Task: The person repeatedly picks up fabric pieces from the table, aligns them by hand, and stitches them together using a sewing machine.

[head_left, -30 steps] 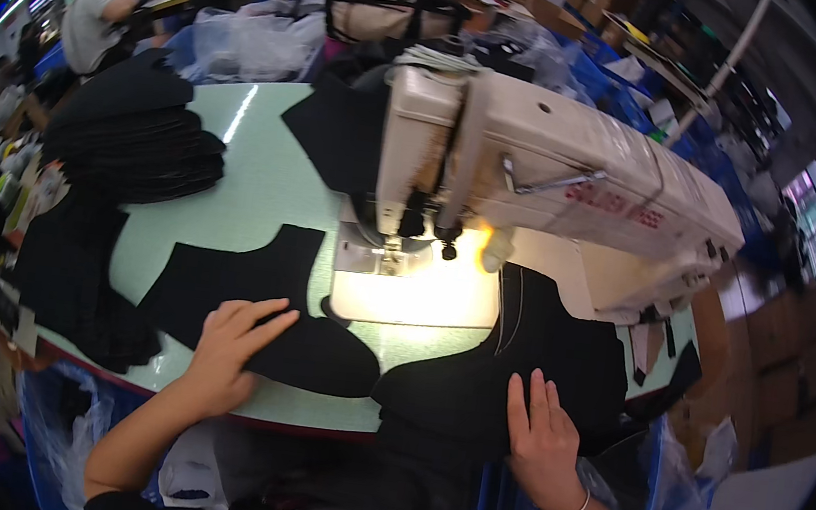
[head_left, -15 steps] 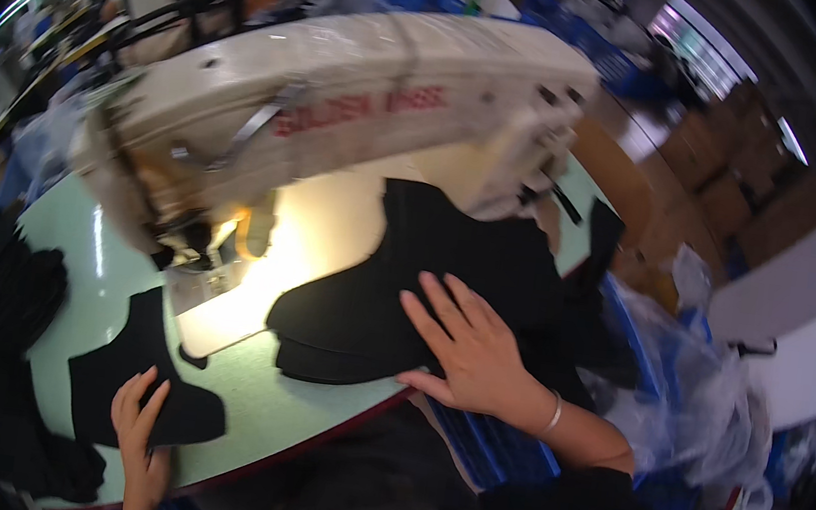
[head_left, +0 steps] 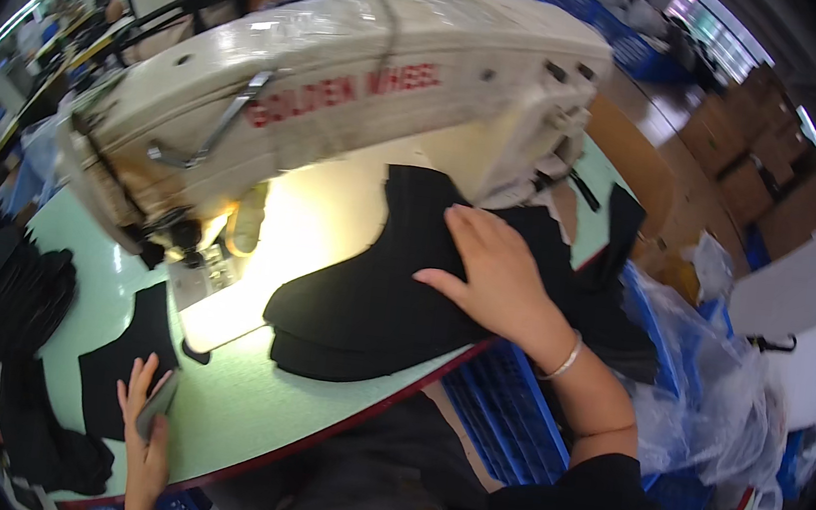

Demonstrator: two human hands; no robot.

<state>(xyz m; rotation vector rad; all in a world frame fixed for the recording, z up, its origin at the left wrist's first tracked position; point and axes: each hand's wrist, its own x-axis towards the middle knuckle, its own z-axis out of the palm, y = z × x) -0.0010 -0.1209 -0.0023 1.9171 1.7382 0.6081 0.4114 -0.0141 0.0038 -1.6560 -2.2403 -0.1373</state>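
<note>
My left hand [head_left: 145, 442] is at the near left of the pale green table, its thumb and fingers closed on the edge of a black fabric piece [head_left: 119, 363]. That edge is folded up, and a grey underside shows between the fingers. To the right, my right hand [head_left: 501, 276] lies over a stack of black cut fabric pieces [head_left: 360, 320], thumb spread from the fingers. Its fingertips rest by the upper edge of the stack. Behind both hands stands a white sewing machine [head_left: 345, 97], its lamp lighting the bed near the needle [head_left: 189, 248].
More black pieces [head_left: 16, 296] are heaped at the table's left end. Along the near side runs the dark red table edge [head_left: 359, 421], with a blue crate [head_left: 510, 418] below. Clear plastic bags [head_left: 712, 411] lie at right; cardboard boxes [head_left: 752, 153] stand farther back.
My right hand has slid up and right over the stack, its fingers drawn closer together. My left hand has folded up the near edge of the single black piece.
</note>
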